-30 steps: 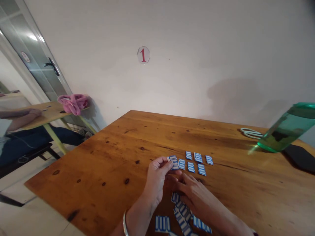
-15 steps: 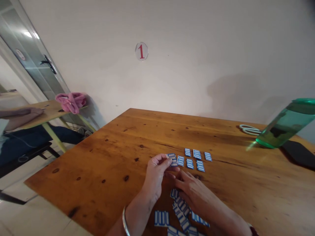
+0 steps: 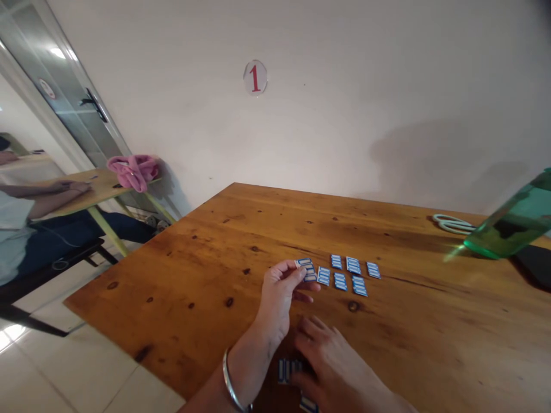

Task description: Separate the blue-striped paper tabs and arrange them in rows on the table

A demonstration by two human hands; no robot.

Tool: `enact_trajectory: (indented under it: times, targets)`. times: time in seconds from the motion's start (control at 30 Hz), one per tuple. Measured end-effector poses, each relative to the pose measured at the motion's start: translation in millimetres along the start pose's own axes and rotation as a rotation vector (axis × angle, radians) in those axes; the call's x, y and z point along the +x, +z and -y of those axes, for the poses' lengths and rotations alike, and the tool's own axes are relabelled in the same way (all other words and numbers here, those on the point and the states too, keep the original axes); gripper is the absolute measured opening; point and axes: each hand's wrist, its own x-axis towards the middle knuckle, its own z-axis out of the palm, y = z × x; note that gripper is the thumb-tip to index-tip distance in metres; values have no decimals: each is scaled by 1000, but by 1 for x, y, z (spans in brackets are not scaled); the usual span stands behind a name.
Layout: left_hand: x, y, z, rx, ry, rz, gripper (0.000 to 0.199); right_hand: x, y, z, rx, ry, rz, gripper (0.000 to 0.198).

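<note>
Between the thumb and fingers of my left hand, small blue-and-white striped cards are pinched above the table. Just past them, several cards of the same look lie in two short rows, among them a far-row card and a near-row card. My right hand is low over the near part of the table, its fingers bent and smeared by motion; whether they hold anything cannot be made out. Beside and partly under it lie more cards, the rest hidden by the hand.
A green bottle stands at the right, with a coiled white cable beside it and a dark flat object behind. To the left, another person's arms rest on a second table that bears a pink cloth.
My right hand has drawn back from beside my left hand toward the near cards, covering most of them. My left hand still holds its cards. The whole view has shifted slightly.
</note>
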Motion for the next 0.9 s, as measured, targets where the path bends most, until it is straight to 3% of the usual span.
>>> enact_trajectory:
  times: [0.1, 0.33, 0.53, 0.77, 0.9]
  targets:
    - [0, 0, 0, 2, 4, -1, 17, 3, 9, 6, -110, 7, 60, 29]
    - [0, 1, 0, 2, -13, -14, 22, 9, 19, 9, -207, 15, 112, 25]
    - [0, 1, 1, -1, -22, -23, 20, 12, 28, 5, -289, -41, 31, 20]
    - [1, 1, 1, 0, -15, -30, 21, 15, 56, -6, -370, -220, -173, 10]
    - [3, -1, 2, 13, -5, -39, 24, 10, 42, 0, -251, -203, -175, 8]
